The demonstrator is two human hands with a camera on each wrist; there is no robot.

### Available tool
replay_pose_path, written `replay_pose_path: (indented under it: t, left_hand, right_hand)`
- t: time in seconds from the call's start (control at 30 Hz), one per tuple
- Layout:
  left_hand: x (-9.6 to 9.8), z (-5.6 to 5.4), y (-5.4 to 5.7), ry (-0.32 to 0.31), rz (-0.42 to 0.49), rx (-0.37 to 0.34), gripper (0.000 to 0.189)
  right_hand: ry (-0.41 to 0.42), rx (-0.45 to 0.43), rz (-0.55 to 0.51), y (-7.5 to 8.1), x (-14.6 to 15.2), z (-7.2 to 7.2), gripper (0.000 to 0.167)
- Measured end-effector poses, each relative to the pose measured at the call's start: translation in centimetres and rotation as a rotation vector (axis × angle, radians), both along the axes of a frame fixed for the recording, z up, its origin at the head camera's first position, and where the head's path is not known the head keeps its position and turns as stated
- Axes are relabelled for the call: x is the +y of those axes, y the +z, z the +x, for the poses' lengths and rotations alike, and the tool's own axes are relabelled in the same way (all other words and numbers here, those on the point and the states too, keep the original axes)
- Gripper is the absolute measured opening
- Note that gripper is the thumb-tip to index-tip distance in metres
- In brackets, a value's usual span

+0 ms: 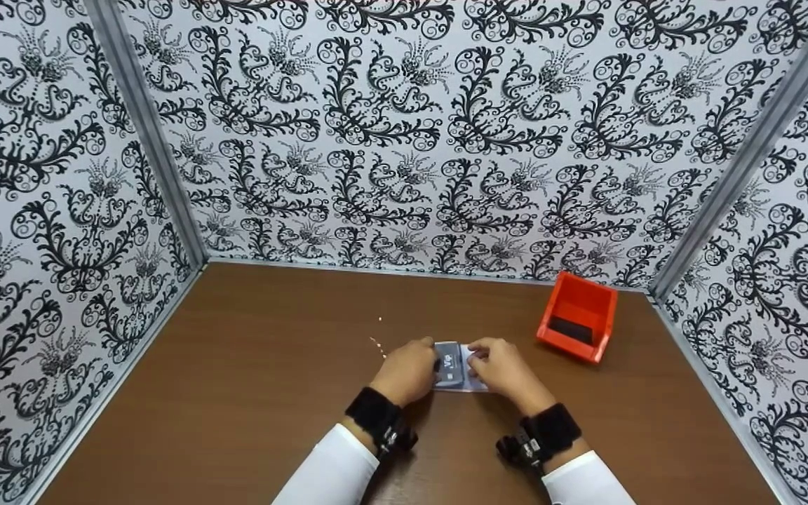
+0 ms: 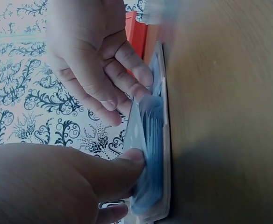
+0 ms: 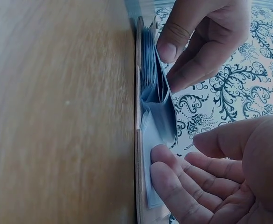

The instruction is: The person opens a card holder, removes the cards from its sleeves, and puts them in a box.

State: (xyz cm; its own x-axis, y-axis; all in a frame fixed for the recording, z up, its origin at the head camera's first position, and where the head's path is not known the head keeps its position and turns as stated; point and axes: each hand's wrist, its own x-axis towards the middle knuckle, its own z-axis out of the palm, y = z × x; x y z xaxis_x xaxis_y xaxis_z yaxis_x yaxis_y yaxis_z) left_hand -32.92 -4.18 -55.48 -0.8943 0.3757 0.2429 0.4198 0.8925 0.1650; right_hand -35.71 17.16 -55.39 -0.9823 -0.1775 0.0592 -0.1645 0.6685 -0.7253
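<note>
1. Head view: bright, even light; wall [image 1: 390, 105] pattern crisp at centre; wide-angle stretch toward the corners, posts [image 1: 143, 119] splayed.
2. Sleeves [image 1: 334, 466], same view: near-white, little fabric detail.
3. Card holder [image 1: 450, 365], same view: small print, mostly too fine to read.
4. Left wrist view: hazy, wall washed out at upper left; table [image 2: 230, 112] soft, shadowed beside the card holder.
5. Right wrist view: bluish cast on card holder; table grain smeared.

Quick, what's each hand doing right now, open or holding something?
Left hand: touching the card holder; can't tell if it's gripping.
Right hand: open, touching the card holder too.
</note>
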Motion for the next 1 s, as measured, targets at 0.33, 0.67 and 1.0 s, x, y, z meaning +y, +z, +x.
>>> replay_pose_path:
  t: [0.33,0.67,1.0]
  left_hand:
    - [0.20,-0.21,-0.43,-0.023,0.019,0.002,0.016]
    - [0.44,-0.09,-0.40,0.006,0.042,-0.033,0.018]
    - [0.51,0.05,-0.10,0.015,0.053,-0.049,0.019]
  right_hand:
    - [-0.018,-0.023,-0.037,-0.50,0.14,-0.48,0.027]
    - [-0.040,-0.184,-0.239,-0.85,0.28,-0.45,0.038]
    - [-0.040,-0.211,-0.349,-0.62,0.13,-0.09,0.048]
